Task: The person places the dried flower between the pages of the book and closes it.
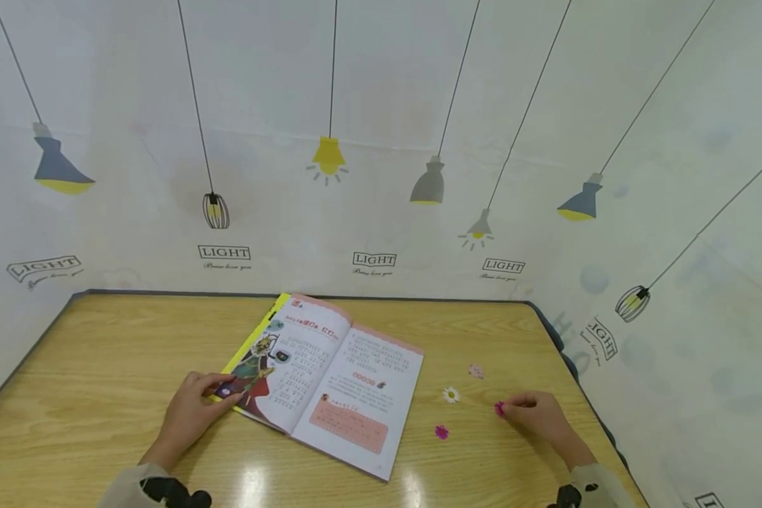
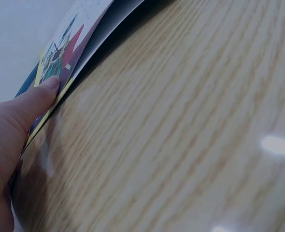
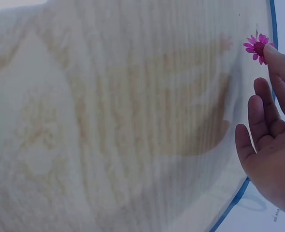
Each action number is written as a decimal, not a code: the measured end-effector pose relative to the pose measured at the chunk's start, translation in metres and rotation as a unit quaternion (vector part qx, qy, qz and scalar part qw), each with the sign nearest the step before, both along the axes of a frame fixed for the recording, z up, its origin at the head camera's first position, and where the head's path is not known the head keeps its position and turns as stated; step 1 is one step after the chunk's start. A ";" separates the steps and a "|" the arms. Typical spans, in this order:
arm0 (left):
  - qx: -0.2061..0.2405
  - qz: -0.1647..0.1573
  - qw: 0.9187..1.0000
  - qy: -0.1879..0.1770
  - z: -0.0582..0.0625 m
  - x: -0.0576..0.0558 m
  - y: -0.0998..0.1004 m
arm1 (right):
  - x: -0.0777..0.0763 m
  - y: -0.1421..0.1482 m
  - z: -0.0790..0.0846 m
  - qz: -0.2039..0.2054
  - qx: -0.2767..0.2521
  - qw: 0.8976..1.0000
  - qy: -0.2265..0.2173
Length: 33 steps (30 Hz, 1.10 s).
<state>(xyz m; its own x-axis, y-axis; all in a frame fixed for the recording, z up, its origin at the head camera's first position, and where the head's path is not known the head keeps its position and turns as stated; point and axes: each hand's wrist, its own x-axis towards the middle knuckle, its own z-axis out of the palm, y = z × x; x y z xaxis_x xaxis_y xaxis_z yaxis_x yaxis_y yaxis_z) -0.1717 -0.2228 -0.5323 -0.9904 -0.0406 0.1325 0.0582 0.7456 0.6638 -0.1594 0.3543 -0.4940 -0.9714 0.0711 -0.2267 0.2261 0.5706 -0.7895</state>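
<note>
An open picture book (image 1: 330, 374) lies at a slant on the wooden table, with a yellow strip along its left side. My left hand (image 1: 193, 413) holds its lower left corner, thumb over the illustrated page; the other fingers are mostly hidden in the left wrist view. Out to the right, my right hand (image 1: 542, 420) pinches a magenta flower (image 3: 258, 48) between thumb and forefinger, the other fingers loosely bent. Between the book and that hand lie a second magenta flower (image 1: 441, 432), a white flower (image 1: 451, 395) with a yellow centre and a pale pink flower (image 1: 475, 371).
The wooden table (image 1: 121, 339) has a dark edge at the back and sides. Behind it and to both sides hangs a pale wall covering (image 1: 279, 85) printed with lamps and the word LIGHT. Bright reflections show on the front of the tabletop.
</note>
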 end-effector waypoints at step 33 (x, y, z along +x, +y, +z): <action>0.004 0.004 1.000 0.003 -0.002 0.000 0.000 | -0.061 -0.090 0.032 0.114 0.028 0.991 0.063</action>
